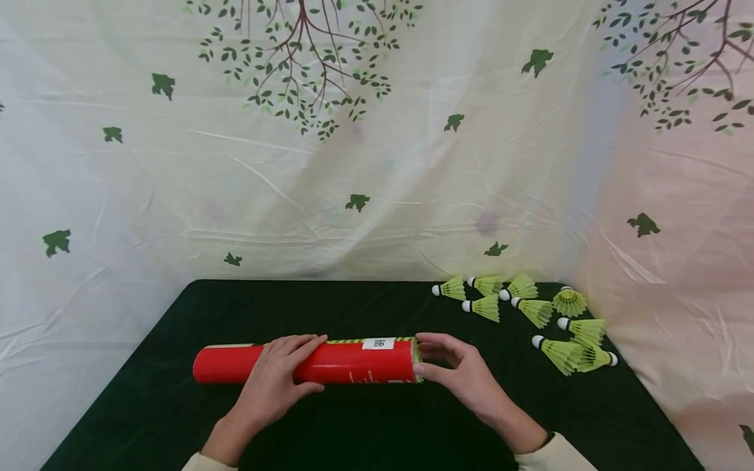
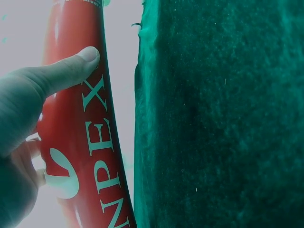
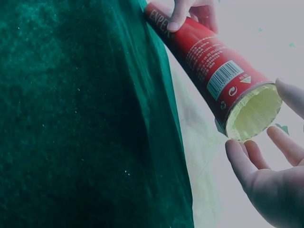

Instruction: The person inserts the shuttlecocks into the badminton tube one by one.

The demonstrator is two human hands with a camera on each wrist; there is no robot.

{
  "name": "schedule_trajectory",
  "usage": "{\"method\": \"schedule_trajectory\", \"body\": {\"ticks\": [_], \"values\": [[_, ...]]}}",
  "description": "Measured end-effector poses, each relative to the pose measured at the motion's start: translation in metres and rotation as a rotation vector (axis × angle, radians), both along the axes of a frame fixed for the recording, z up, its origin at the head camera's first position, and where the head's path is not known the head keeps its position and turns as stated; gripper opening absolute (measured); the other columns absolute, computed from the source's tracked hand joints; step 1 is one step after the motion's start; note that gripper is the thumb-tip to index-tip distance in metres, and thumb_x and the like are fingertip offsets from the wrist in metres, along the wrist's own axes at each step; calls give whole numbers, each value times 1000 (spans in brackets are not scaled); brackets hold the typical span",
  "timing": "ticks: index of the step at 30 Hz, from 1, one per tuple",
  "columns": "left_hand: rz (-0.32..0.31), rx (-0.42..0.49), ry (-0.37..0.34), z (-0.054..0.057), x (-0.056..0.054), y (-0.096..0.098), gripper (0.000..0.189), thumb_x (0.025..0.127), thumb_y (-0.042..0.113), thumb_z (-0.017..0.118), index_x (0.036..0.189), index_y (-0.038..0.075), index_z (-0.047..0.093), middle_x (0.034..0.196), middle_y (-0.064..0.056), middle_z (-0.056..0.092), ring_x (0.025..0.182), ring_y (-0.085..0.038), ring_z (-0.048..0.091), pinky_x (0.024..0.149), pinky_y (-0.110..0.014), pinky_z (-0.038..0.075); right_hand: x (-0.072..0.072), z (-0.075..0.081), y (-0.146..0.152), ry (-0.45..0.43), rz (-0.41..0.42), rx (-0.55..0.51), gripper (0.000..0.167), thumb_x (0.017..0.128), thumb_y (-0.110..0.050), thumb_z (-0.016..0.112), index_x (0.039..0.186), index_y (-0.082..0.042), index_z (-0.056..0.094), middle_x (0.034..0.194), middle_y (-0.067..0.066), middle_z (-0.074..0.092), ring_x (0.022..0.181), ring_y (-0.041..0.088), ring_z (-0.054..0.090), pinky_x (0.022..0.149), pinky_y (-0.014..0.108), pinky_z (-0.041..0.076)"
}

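Observation:
A red shuttlecock tube (image 1: pixel 365 363) lies sideways on the dark green cloth, its open end toward the right. My left hand (image 1: pixel 277 373) grips it around the middle, thumb (image 2: pixel 71 71) on the near side and fingers over the top. At the open end, my right hand (image 1: pixel 462 376) is spread around the rim, fingertips at or very near its edge. The yellow skirt of a shuttlecock (image 3: pixel 256 114) shows inside that end, in the right wrist view. How far the tube is filled is hidden.
Several loose yellow shuttlecocks with white heads, such as this one (image 1: pixel 484 307), lie at the table's back right. The dark green table (image 1: pixel 147 392) meets a pale curtain (image 1: pixel 283 196) with leaf prints behind it and at the sides.

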State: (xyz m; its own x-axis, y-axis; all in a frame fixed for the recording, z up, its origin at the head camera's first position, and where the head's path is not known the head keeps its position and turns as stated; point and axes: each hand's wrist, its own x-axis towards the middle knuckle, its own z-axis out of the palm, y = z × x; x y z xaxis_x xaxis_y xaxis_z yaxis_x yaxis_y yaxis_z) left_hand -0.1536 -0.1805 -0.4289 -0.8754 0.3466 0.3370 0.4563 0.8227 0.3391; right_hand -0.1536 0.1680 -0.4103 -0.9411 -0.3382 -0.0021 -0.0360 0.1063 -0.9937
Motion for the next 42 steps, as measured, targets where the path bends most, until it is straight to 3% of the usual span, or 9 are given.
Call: {"method": "schedule_trajectory", "body": {"ticks": [12,30,36,42], "values": [[1,-2,5,-1,0,1,87,70,30,93,146,32,52,136,3,58,122,-24,51,101,-58,42,0,-1,1,-19,33,-22,59,91,-20,75,143,-7,51,140,15,52,124,33,52,96,44,50],[12,17,3,1,0,2,87,71,32,92,147,30,51,137,0,58,122,-26,51,103,-60,40,3,0,-11,-117,-45,-171,60,91,-12,73,145,-5,48,142,16,49,125,33,51,100,44,48],[6,16,-7,1,-1,2,86,71,31,92,147,31,52,137,1,58,122,-25,51,103,-59,40,4,0,-7,-127,-47,-160,59,91,-13,73,144,-5,48,143,16,49,127,32,51,102,44,48],[-5,11,-19,1,-1,1,85,71,31,92,147,32,51,137,2,58,122,-23,51,102,-60,41,2,-6,8,-80,-51,-85,59,92,-16,74,144,-3,49,145,19,48,130,36,51,103,45,47]]}}
